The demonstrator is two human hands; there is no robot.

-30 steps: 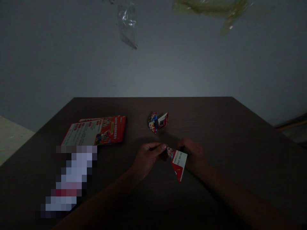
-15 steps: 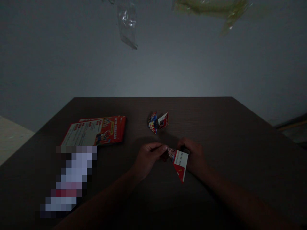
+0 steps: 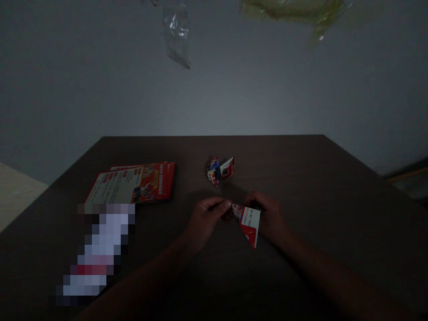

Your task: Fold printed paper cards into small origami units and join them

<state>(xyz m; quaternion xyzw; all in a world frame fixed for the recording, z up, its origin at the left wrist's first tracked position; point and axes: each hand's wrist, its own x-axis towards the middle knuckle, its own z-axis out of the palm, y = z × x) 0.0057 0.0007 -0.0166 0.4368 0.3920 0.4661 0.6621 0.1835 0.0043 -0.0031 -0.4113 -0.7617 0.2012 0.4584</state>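
Observation:
A folded piece of printed paper [image 3: 250,223], red and white with a pointed lower corner, is held between my two hands above the table. My left hand [image 3: 207,220] pinches its left corner between thumb and fingers. On the other side my right hand [image 3: 270,218] grips it from behind, with its fingertips partly hidden by the paper. Just beyond the hands stand two small folded paper pieces, one blue and red [image 3: 213,171] and one white and red [image 3: 228,169].
To the left lies a stack of red and white printed sheets [image 3: 155,180]. Nearer me is a pixelated bright object [image 3: 105,243] beside my left forearm. The dark wooden table [image 3: 284,160] meets a grey wall, where clear tape [image 3: 176,35] and yellowish tape [image 3: 294,11] hang.
The held paper has shifted slightly up and to the left, along with my right hand. My left hand keeps its pinch, and the pieces on the table stay put.

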